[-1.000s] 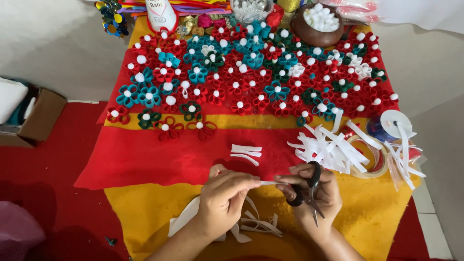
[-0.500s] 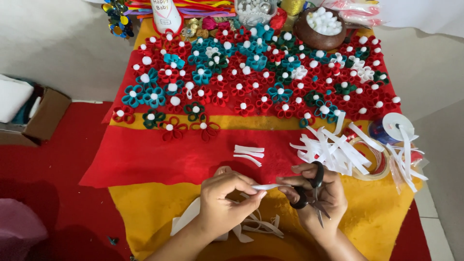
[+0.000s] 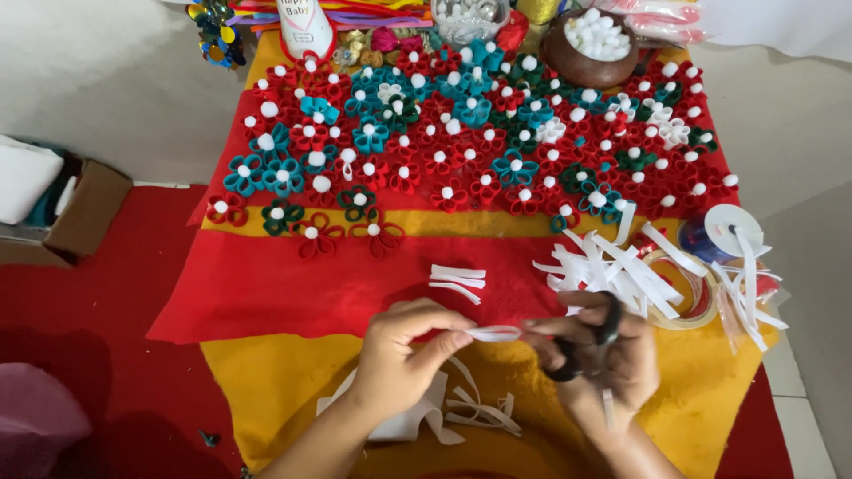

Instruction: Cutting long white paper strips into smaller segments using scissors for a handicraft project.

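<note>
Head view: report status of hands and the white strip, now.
Left hand pinches thin white felt strip. Right hand grips black-handled scissors at strip's end. Nothing blocking.

The felt flowers fill the far half of the cloth, reaching both side edges. Behind them, along the far edge, stand a bottle toward the left corner, a clear tub in the middle and a bowl to the right. A few cut strips lie at the middle; a heap of strips sits by the right edge, beside a tape roll and a ribbon spool. The left hand and right hand meet over the near edge, a strip between them, scraps under them. A cardboard box sits on the floor left of the cloth.
</note>
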